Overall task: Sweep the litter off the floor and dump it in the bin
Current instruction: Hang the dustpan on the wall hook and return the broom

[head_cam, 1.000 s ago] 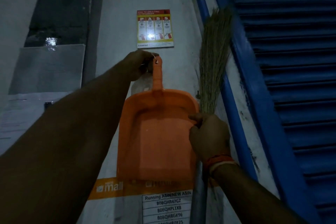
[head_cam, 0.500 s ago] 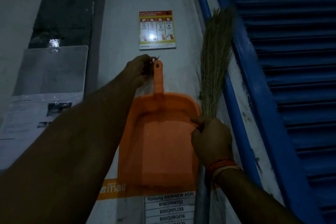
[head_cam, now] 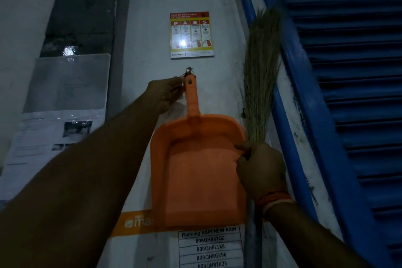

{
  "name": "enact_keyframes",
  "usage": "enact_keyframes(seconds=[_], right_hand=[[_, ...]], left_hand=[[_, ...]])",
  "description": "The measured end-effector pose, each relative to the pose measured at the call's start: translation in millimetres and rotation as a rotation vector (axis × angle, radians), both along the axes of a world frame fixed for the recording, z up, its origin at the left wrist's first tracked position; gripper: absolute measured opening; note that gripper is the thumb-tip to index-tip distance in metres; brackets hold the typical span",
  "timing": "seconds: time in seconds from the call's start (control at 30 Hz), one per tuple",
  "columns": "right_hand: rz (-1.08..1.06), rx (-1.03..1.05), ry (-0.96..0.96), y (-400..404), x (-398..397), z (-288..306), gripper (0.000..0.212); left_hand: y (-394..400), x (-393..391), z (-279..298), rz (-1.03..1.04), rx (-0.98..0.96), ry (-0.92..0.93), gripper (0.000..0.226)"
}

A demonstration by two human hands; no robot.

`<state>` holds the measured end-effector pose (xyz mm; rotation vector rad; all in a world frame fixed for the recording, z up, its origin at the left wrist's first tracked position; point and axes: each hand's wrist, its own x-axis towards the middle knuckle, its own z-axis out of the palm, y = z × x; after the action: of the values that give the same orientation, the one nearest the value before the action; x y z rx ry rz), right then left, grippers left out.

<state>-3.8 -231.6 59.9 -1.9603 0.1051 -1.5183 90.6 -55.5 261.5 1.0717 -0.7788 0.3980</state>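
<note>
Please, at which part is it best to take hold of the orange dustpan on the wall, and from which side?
Probably the handle. The dustpan hangs flat against the wall, handle up, its hole near a hook. The handle is narrow and straight, so a grip can wrap it. Come from the left, where the left hand already is; the right hand and broom crowd the right side.

Left hand [head_cam: 165, 93]: raised on an outstretched arm, fingers curled at the top of the dustpan [head_cam: 195, 169] handle.
Right hand [head_cam: 261, 167]: lower, fist closed round the broom [head_cam: 261, 72] just below its bristles, thumb touching the dustpan's rim.
</note>
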Motion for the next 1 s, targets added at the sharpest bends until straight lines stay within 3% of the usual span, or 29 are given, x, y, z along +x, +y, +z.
enact_keyframes(seconds=[0.17,0.4,0.57,0.73,0.83,1.0], right_hand=[[-0.021,-0.02,-0.009,-1,3,-6,0.04],[-0.019,-0.012,-0.023,-2,0,-14,0.038],[-0.004,-0.009,-0.033,-3,-4,-23,0.04],[-0.007,-0.024,-0.02,-3,-6,-36,0.037],[0.036,-0.025,-0.025,-5,-10,-45,0.035],[0.094,-0.017,-0.066,-12,-29,-52,0.029]], left_hand=[[4,-5,-9,-0.046,0.055,-0.043,0.028],[7,-16,-17,0.048,0.174,-0.086,0.035],[9,-24,-33,0.242,0.329,-0.216,0.044],[10,-22,-58,0.357,0.328,-0.213,0.065],[10,-21,-81,0.586,0.369,-0.335,0.074],[16,-48,-116,0.871,0.325,-0.457,0.065]])
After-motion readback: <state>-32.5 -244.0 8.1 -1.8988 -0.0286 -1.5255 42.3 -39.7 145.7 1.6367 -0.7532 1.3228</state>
